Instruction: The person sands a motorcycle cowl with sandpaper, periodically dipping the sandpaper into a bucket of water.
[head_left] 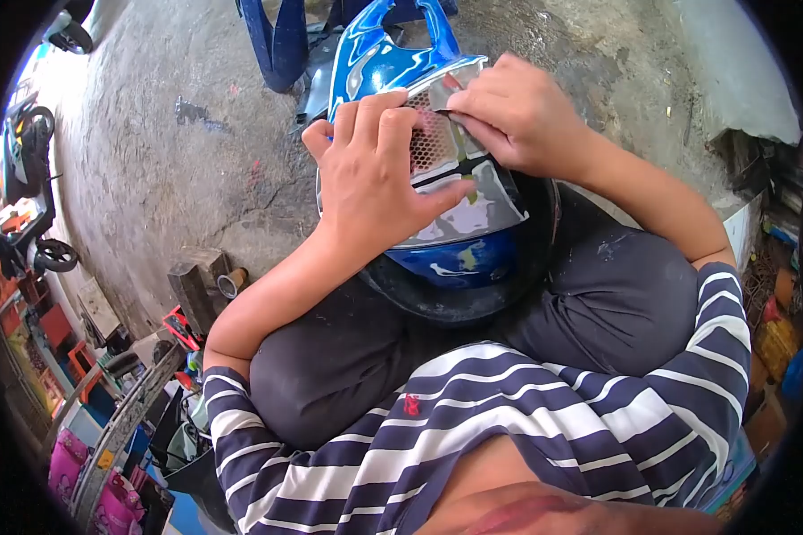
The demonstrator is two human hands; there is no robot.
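Note:
A glossy blue plastic panel, looking like a motorcycle body part, lies across my lap over a round black base. Over its middle is a glossy grey decal sheet with a honeycomb-patterned patch. My left hand lies over the sheet's left side, fingers spread and thumb stretched across its lower part. At the upper right edge, my right hand is closed in a pinch on the sheet. What lies under both palms is hidden.
Concrete floor surrounds my crossed legs. A dark blue strap-like piece lies beyond the panel. At left are a wooden block, a small cup-like object and a parked motorcycle. Clutter lines the right side.

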